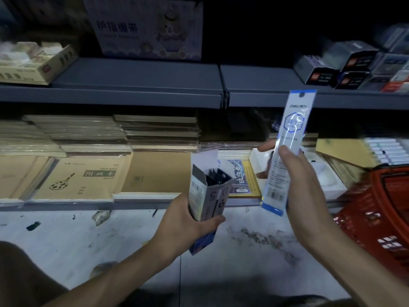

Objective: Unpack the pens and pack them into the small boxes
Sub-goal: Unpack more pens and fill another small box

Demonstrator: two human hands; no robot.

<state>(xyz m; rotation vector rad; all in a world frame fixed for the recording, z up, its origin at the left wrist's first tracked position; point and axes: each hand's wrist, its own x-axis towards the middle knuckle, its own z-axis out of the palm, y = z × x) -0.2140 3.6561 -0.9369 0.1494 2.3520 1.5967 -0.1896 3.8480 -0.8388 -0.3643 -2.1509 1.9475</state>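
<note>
Holding an open small box (208, 196), the left hand (188, 220) wraps around it. The right hand (303, 173) pinches a pen packet (285, 149) upright beside it.

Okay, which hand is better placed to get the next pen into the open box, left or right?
Right. The right hand grips the pen packet, upright beside the small box. The left hand is wrapped round that box, holding it with its top flap open.

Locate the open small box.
Centre of the head view: the left hand grips the small box, just left of the pen packet held by the right hand.
</note>
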